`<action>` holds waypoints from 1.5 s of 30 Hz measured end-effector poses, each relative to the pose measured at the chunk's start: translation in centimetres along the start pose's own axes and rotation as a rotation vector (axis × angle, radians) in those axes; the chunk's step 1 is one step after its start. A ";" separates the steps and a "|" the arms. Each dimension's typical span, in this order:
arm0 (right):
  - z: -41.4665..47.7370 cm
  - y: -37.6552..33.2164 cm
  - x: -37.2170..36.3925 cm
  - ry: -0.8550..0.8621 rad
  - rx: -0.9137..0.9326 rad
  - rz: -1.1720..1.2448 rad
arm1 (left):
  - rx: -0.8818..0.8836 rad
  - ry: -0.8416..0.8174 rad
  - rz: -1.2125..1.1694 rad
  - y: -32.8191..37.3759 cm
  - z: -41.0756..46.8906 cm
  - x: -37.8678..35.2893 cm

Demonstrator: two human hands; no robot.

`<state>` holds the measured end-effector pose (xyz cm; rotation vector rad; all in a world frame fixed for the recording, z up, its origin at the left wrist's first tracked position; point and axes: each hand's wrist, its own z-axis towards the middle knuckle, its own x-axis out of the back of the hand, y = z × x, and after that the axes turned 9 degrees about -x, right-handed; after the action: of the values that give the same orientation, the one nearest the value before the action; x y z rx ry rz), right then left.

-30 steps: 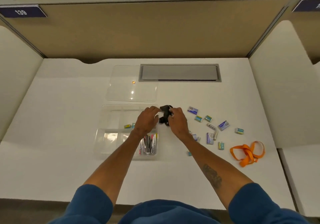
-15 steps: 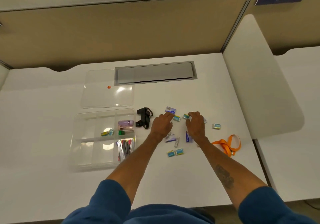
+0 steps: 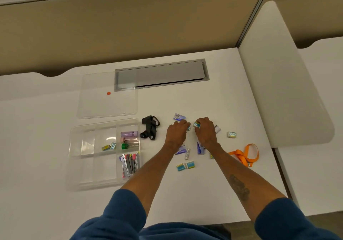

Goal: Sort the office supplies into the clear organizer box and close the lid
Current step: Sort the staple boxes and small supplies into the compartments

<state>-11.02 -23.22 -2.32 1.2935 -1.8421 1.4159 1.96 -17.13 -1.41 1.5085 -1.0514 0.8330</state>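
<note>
The clear organizer box point(image 3: 81, 165) lies open on the white desk at the left, with small boxes, coloured tubes and pens in its compartments. Its clear lid point(image 3: 104, 108) lies flat behind it. A black lanyard point(image 3: 150, 127) rests just right of the box. Several small teal and purple packets point(image 3: 185, 166) are scattered at the middle right. My left hand point(image 3: 176, 133) reaches down onto a teal packet with curled fingers. My right hand point(image 3: 205, 130) pinches a small teal packet point(image 3: 196, 124) at its fingertips. An orange lanyard point(image 3: 246, 154) lies at the right.
A grey cable hatch point(image 3: 161, 74) is set into the desk behind the lid. A white divider panel point(image 3: 278, 84) borders the desk on the right, and a tan partition wall stands at the back. Another teal packet point(image 3: 232, 134) lies apart near the divider.
Both hands left the black lanyard beside the box and moved right to the scattered packets. The right hand has closed on a teal packet. The view shifted right.
</note>
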 end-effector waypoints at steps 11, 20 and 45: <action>-0.2 -1.0 0.0 0.101 0.074 -0.010 | -0.024 0.139 -0.049 -0.6 -0.4 1.0; -3.8 -9.3 -2.5 -0.014 0.231 0.276 | -0.041 0.350 -0.063 -8.2 -6.2 5.6; -10.9 -22.4 -11.7 -0.327 0.340 0.291 | 0.486 0.542 -0.327 -19.9 -20.1 8.8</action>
<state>12.07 -9.05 2.51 1.5442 -2.1390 1.8234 24.26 1.85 3.12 1.6518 -0.1980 1.2229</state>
